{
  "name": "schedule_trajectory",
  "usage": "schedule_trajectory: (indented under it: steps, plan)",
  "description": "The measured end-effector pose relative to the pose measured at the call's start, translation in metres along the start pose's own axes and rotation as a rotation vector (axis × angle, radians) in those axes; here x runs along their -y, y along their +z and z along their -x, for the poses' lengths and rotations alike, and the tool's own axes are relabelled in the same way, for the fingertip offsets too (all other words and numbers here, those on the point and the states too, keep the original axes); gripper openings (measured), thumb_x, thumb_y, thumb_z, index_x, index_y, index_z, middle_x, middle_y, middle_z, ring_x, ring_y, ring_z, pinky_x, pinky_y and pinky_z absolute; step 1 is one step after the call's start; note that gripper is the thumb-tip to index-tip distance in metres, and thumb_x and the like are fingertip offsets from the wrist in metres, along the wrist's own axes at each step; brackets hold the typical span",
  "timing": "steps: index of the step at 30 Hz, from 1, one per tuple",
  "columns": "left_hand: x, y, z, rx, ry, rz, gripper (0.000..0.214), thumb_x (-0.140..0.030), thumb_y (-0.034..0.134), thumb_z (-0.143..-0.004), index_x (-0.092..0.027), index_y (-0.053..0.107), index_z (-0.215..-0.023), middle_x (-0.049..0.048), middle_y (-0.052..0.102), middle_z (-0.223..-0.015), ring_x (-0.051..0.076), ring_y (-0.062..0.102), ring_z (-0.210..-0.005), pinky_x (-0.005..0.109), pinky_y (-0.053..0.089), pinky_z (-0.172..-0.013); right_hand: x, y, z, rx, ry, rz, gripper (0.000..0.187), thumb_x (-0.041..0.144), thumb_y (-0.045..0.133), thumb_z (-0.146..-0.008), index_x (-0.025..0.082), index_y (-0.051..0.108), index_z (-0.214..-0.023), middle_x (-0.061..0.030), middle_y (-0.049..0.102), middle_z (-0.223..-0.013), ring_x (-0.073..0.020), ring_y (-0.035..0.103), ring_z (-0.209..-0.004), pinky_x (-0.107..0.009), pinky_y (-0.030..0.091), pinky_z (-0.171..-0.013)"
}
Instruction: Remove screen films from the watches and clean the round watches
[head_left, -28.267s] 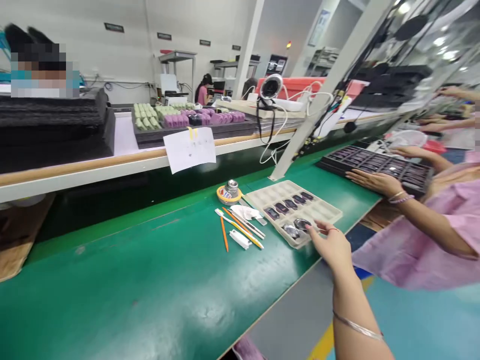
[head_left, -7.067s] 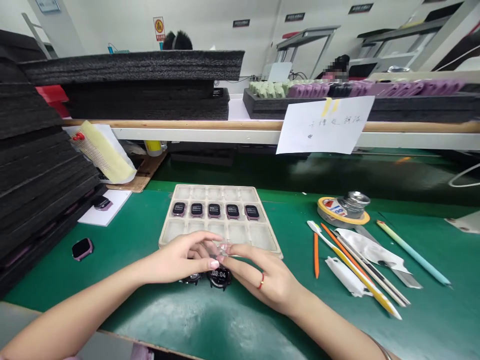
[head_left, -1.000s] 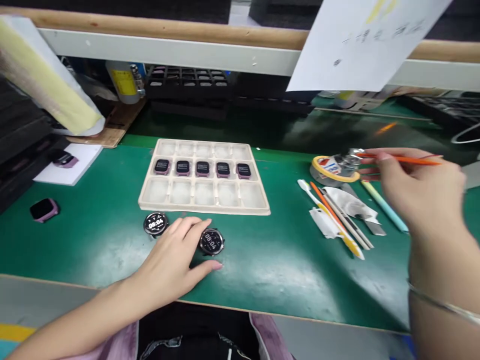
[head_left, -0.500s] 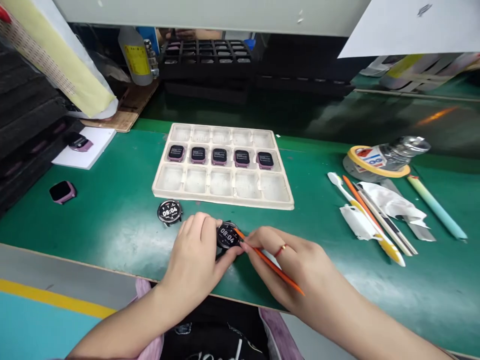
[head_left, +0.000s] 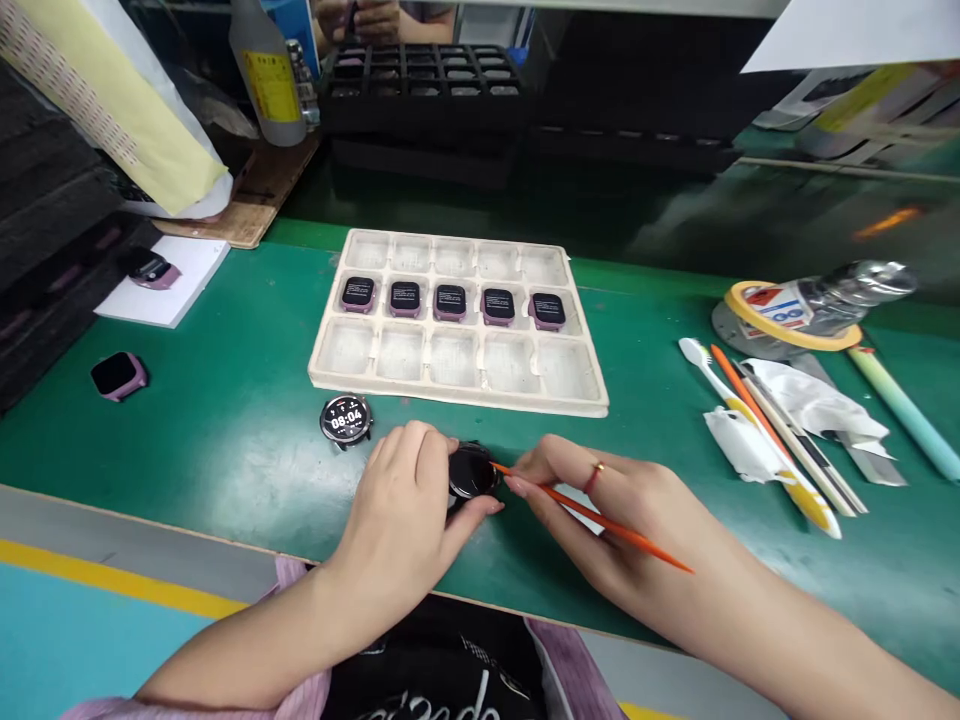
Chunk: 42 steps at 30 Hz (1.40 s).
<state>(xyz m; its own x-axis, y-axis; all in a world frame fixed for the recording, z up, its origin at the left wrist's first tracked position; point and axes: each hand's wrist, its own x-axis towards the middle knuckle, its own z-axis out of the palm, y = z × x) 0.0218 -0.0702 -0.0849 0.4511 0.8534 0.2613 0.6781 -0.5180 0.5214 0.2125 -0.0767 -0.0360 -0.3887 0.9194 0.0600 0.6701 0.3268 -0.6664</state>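
My left hand [head_left: 412, 490] grips a round black smartwatch [head_left: 472, 472] on the green table, its thumb along the near side; the watch's screen is dark. In my right hand [head_left: 600, 500] a thin orange stick [head_left: 626, 533] is pinched like a pen, its tip at the right edge of the watch. A white scrap [head_left: 585, 508] shows partly beneath that hand. Left of my left hand lies a second round watch [head_left: 346, 420] with its face lit, reading 08:04. Beyond both hands, a cream tray [head_left: 457, 394] holds several square purple watches [head_left: 451, 302] in its middle row.
Purple watches lie at the left, one on the table [head_left: 118, 376] and one on a white pad [head_left: 152, 268]. To the right are a toothbrush [head_left: 739, 405], sticks, crumpled tissue [head_left: 814, 400] and a metal-topped bottle [head_left: 787, 310]. Another person's hands [head_left: 375, 18] show at the back.
The held watch's screen has gone from a lit 08:04 face to dark. My right hand and the orange stick have shifted slightly right, with the stick lying flatter. The view has moved a little.
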Motion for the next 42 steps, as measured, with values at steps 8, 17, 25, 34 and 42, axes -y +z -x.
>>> schedule_trajectory:
  steps: [8, 17, 25, 34, 42]
  plan:
    - [0.001, -0.001, -0.001, 0.002, 0.004, 0.008, 0.034, -0.035, 0.072, -0.087, -0.013, 0.051, -0.103, 0.0093, 0.06, -0.097, 0.026, 0.058, -0.09, 0.042, 0.053, -0.078, -0.006, 0.002, 0.001, 0.005, -0.047, 0.003, 0.02, 0.023, 0.042, -0.103, 0.022, 0.055, -0.088, -0.0041, 0.065, -0.077, -0.0152, 0.06, -0.063, -0.026, 0.047, -0.058]
    - [0.001, 0.0, 0.0, 0.02, -0.024, 0.01, 0.036, -0.039, 0.071, -0.087, -0.014, 0.051, -0.104, 0.0089, 0.06, -0.098, 0.027, 0.058, -0.091, 0.044, 0.052, -0.079, -0.005, 0.0, -0.004, 0.034, -0.009, -0.019, 0.017, 0.018, 0.044, -0.101, 0.022, 0.054, -0.088, -0.002, 0.063, -0.075, -0.0145, 0.059, -0.062, -0.026, 0.044, -0.056]
    - [-0.001, 0.0, 0.0, 0.016, -0.028, -0.016, 0.035, -0.038, 0.071, -0.087, -0.013, 0.052, -0.101, 0.0091, 0.059, -0.096, 0.027, 0.057, -0.089, 0.045, 0.053, -0.077, -0.002, 0.005, -0.001, -0.016, 0.03, -0.046, 0.019, 0.019, 0.044, -0.1, 0.022, 0.052, -0.083, -0.0017, 0.063, -0.075, -0.0139, 0.056, -0.061, -0.026, 0.044, -0.054]
    - [-0.002, 0.001, 0.0, -0.013, 0.011, -0.09, 0.033, -0.037, 0.07, -0.088, -0.012, 0.052, -0.099, 0.0102, 0.059, -0.092, 0.027, 0.058, -0.086, 0.044, 0.053, -0.073, 0.003, 0.018, 0.01, -0.118, 0.045, 0.011, 0.02, 0.017, 0.044, -0.1, 0.024, 0.045, -0.081, -0.0003, 0.059, -0.074, -0.0138, 0.056, -0.06, -0.025, 0.043, -0.053]
    - [-0.003, 0.002, 0.001, -0.013, -0.007, -0.12, 0.029, -0.038, 0.066, -0.09, -0.015, 0.05, -0.097, 0.0091, 0.059, -0.091, 0.027, 0.059, -0.085, 0.044, 0.053, -0.072, 0.008, 0.027, 0.015, -0.164, 0.068, 0.029, 0.018, 0.016, 0.044, -0.099, 0.023, 0.044, -0.083, 0.0007, 0.055, -0.071, -0.0131, 0.052, -0.058, -0.025, 0.042, -0.053]
